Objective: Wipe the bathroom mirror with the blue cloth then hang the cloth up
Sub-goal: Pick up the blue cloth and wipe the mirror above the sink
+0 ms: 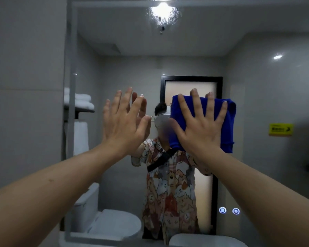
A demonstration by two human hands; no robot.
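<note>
Two bare forearms are reaching up and forward from the bottom corners, one from each side, and two hands are sitting raised at about the same height, side by side with a gap between them. The left hand (125, 120) is showing its back to the camera, all five fingers straight and fanned apart, holding nothing; whether its palm is actually touching the glass, I cannot tell, though its reflection is peeking out just behind the fingertips. The right hand (201, 125) is spreading flat too, fingers straight and splayed, pressing one blue cloth (228, 122) against the bathroom mirror (257, 77). The cloth is lying folded under the palm, sticking out past the fingers to the right and hanging down below the little finger's side.

Low on the glass, two small round lit buttons (229, 210) are glowing side by side. One yellow sticker (280, 129) is sitting on the right. Deeper in the reflection, one person in a cartoon-print shirt (169, 189) is standing before one dark-framed frosted door (191, 86), one white toilet (112, 223) is showing lower left, folded white towels (82, 101) are stacked on a shelf, and one ceiling light (162, 8) is glaring at the top.
</note>
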